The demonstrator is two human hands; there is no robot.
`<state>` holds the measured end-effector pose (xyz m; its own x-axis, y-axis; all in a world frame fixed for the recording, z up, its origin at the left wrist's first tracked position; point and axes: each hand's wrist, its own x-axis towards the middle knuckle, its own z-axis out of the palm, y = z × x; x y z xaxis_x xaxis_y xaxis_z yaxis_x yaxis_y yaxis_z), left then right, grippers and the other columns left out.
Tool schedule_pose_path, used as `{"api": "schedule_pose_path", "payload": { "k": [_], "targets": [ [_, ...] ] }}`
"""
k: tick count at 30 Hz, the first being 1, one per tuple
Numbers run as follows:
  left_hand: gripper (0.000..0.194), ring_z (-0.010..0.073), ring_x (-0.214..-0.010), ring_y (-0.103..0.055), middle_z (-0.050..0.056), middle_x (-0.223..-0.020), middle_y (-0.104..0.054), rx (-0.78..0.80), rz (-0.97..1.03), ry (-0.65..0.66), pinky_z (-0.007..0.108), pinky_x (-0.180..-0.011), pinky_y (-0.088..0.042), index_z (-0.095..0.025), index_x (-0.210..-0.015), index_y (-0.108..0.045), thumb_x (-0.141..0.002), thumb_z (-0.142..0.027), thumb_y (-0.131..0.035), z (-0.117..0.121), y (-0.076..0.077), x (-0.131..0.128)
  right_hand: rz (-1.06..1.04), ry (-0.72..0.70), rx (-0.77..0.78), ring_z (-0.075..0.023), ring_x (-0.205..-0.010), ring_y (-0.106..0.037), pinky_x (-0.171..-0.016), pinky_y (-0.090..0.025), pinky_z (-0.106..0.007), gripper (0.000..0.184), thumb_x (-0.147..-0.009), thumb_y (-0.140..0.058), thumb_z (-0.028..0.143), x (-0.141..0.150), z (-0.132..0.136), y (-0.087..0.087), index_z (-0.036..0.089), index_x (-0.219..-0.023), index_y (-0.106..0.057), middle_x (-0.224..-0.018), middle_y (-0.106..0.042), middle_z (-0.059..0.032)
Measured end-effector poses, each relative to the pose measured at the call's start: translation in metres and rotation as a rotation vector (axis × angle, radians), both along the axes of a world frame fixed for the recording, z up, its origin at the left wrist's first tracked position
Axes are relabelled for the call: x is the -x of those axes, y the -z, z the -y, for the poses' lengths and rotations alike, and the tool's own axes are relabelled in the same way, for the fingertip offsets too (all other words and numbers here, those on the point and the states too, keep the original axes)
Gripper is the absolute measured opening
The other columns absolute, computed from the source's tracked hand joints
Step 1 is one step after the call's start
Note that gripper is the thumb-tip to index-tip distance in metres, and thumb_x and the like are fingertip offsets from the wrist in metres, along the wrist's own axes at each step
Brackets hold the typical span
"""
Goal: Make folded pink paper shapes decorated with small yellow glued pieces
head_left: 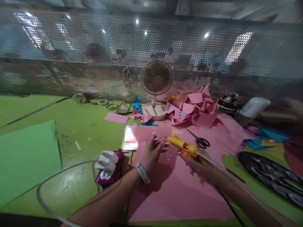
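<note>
My right hand [201, 164] grips a yellow glue gun [183, 145] with a clear glue stick trailing back from it. Its nozzle points left toward a small folded pink paper piece [159, 136]. My left hand [152, 153], with a grey wristband, pinches that pink piece just above a large pink paper sheet [170, 189]. The sheet covers the green table in front of me. Small yellow and blue scraps are scattered over it near my fingers.
Black-handled scissors [201, 142] lie right of the glue gun. A pile of pink paper pieces [189, 108] and a small desk fan [156, 85] stand behind. A purple power strip with white plugs [109, 165] sits left, beside a green sheet [26, 157]. Tape rolls [80, 98] lie by the mesh screen.
</note>
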<state>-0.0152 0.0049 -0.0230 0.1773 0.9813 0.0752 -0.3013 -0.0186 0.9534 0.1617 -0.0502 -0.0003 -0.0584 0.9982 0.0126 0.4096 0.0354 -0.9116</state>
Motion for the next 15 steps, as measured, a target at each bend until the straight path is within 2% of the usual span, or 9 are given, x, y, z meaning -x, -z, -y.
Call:
{"api": "schedule_pose_path", "payload": {
  "k": [7, 11, 15],
  "targets": [
    [0.030, 0.0178, -0.076, -0.066, 0.004, -0.084, -0.067, 0.003, -0.003, 0.006, 0.023, -0.056, -0.051, -0.020, -0.088, -0.046, -0.071, -0.035, -0.065, 0.002, -0.001, -0.001, 0.007, -0.011, 0.029, -0.0067, -0.038, -0.046, -0.033, -0.041, -0.016, 0.027, -0.076, -0.056, 0.043, 0.002, 0.004, -0.007, 0.016, -0.081, -0.056, -0.050, -0.046, 0.0069],
    [0.030, 0.0180, -0.076, -0.066, 0.004, -0.085, -0.067, 0.004, -0.009, -0.006, 0.023, -0.055, -0.052, -0.020, -0.089, -0.046, -0.071, -0.035, -0.065, 0.001, -0.001, -0.001, 0.026, -0.054, 0.067, -0.0073, -0.039, -0.047, -0.035, -0.042, -0.016, 0.028, -0.077, -0.054, 0.044, 0.003, 0.005, -0.018, 0.016, -0.082, -0.055, -0.050, -0.047, 0.0064],
    [0.029, 0.0176, -0.076, -0.066, 0.004, -0.085, -0.067, 0.002, -0.016, 0.000, 0.023, -0.055, -0.052, -0.020, -0.090, -0.046, -0.072, -0.035, -0.064, 0.001, -0.001, 0.000, 0.007, -0.046, 0.063, -0.0080, -0.040, -0.047, -0.035, -0.041, -0.017, 0.025, -0.075, -0.055, 0.042, 0.003, 0.005, -0.019, 0.017, -0.080, -0.055, -0.051, -0.047, 0.0066]
  ]
}}
